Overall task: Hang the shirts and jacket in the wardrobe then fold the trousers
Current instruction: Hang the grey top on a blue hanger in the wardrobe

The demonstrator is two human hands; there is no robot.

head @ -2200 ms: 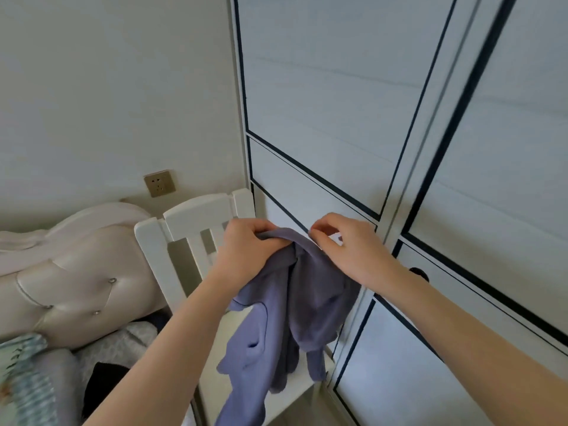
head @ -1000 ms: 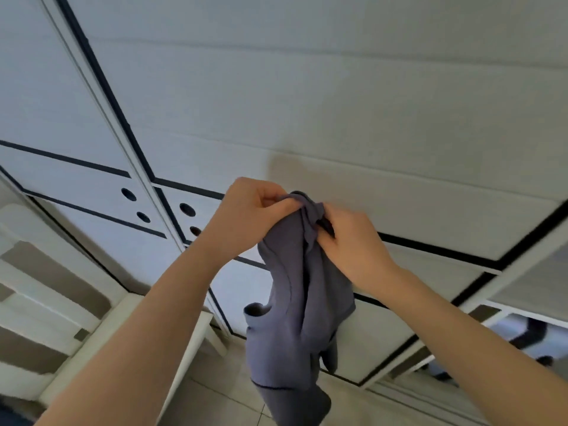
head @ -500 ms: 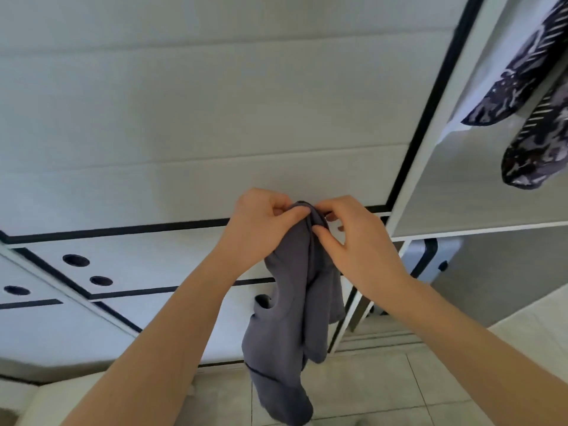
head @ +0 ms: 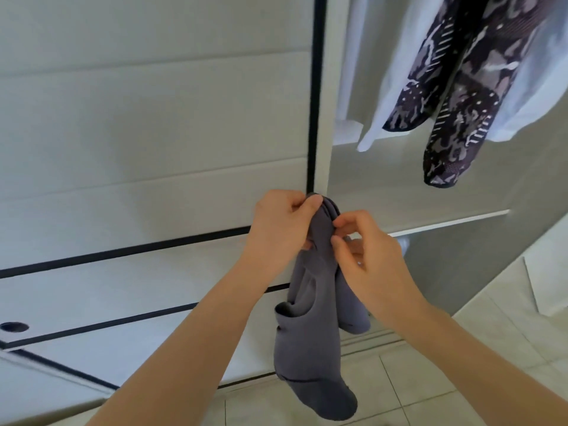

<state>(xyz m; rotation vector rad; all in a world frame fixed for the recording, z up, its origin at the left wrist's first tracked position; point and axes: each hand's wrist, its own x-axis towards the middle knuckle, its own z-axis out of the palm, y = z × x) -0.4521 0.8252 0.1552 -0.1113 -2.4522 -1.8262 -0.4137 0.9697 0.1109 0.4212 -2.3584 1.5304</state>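
hands: two, left hand (head: 282, 224) and right hand (head: 370, 259)
grey-purple garment (head: 310, 336): one
dark patterned hanging garment (head: 455, 87): one
white hanging garments (head: 384, 103): one or two, unclear
round door hole (head: 13, 327): one

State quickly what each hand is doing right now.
Left hand: closed, gripping the top of the purple garment.
Right hand: closed, pinching the same garment just below.

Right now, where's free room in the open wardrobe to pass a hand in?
Bare gap between the door edge and the white shirt, and below the patterned garment down to the shelf. Crowded top right, where clothes hang close together. The left hand and right hand both hold the purple garment.
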